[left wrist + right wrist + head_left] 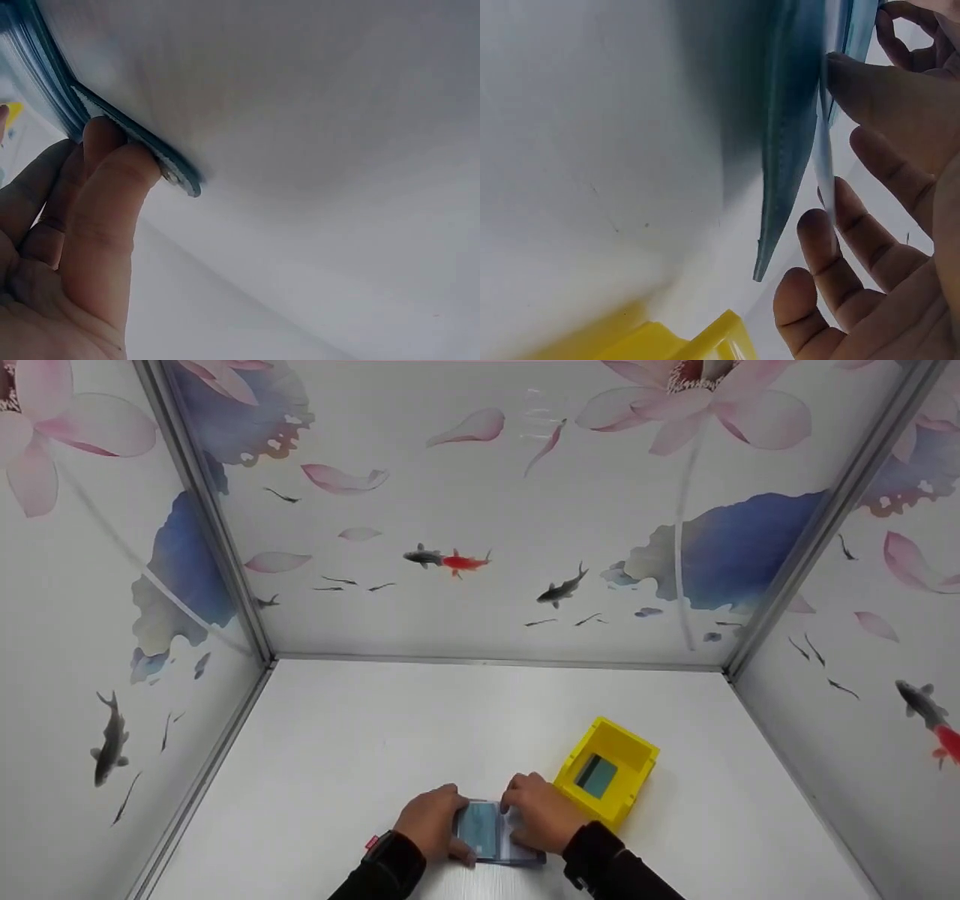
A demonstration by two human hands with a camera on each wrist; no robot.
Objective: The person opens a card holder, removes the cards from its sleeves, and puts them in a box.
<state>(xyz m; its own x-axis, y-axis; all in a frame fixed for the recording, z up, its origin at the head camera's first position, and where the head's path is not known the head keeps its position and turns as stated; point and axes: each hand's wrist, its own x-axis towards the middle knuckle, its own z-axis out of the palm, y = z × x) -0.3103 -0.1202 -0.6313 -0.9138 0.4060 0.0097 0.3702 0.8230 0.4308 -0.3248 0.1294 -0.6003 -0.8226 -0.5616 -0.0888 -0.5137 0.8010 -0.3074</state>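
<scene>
A card holder (pixel 478 829) with clear plastic sleeves lies spread on the white table in front of me, a pale blue-green card showing on its left side. My left hand (pixel 431 823) grips that left side, its thumb at the near edge. In the left wrist view, the fingers hold the dark teal cover (pixel 139 131) near a snap button. My right hand (pixel 546 814) is over the right side. There, in the right wrist view, thumb and fingers pinch a clear sleeve page (pixel 825 161), which stands apart from the teal cover (pixel 784 157).
Just right of my right hand stands a yellow bin (pixel 628 741), with a dark-striped greenish card (pixel 597 775) lying inside. White panels printed with lotus flowers and fish wall in the table (pixel 360 727) at the back and both sides.
</scene>
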